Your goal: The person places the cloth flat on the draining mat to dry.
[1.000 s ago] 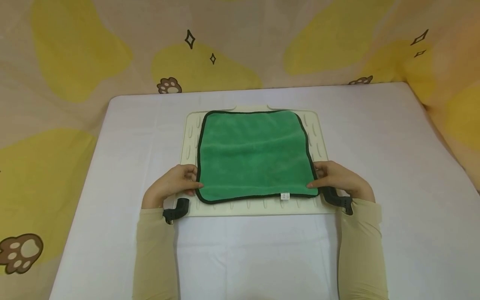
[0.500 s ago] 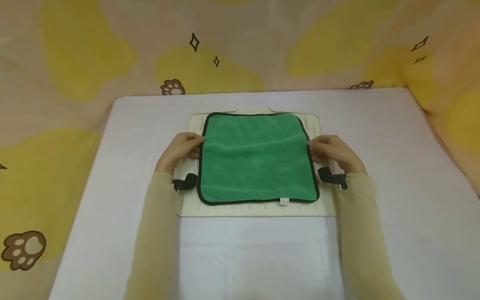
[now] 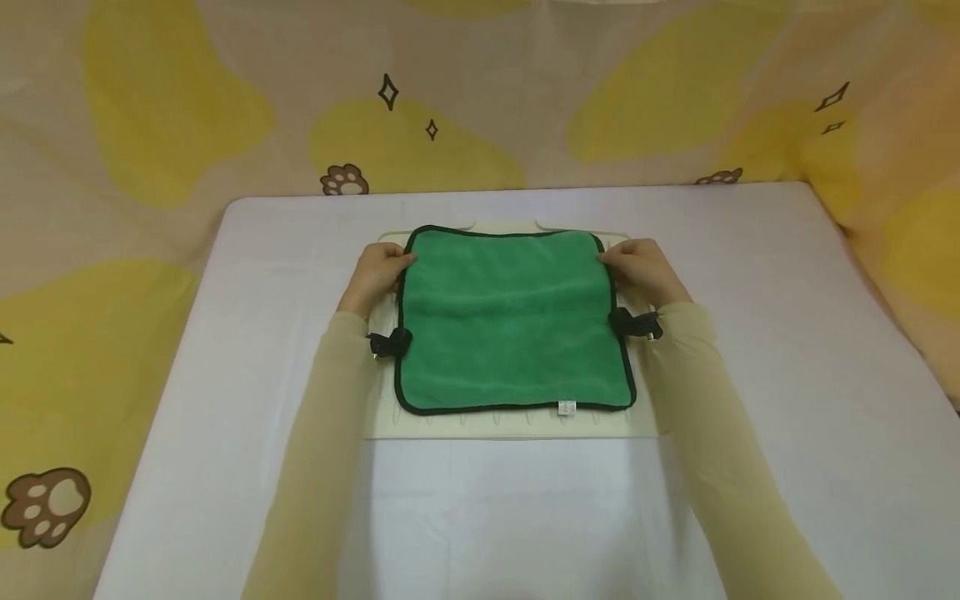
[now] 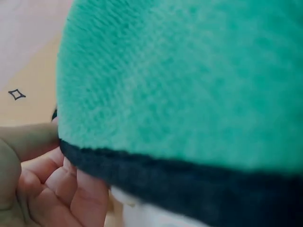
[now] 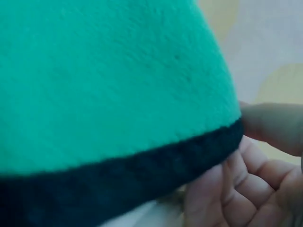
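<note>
A green plush towel [image 3: 510, 325] with a black border lies spread over a cream ridged board [image 3: 480, 427], a small white tag at its near edge. Near its far left corner my left hand [image 3: 378, 271] pinches the side edge, thumb on top and fingers beneath. My right hand [image 3: 641, 265] pinches the opposite edge near the far right corner in the same way. Both wrist views show the black border [image 4: 113, 165] between thumb and curled fingers, with the towel [image 5: 109, 85] filling much of each picture.
The board rests on a white-covered table [image 3: 510, 517]. Behind and beside the table hangs a beige and yellow patterned cloth [image 3: 480, 108] with paw prints. A black wrist camera [image 3: 390, 342] on the left and another wrist camera [image 3: 636, 323] on the right overlap the towel's side edges.
Both hands have moved away from me along the towel's sides, from near its front corners to near its far corners. The far corners now look slightly raised; the towel otherwise lies in place.
</note>
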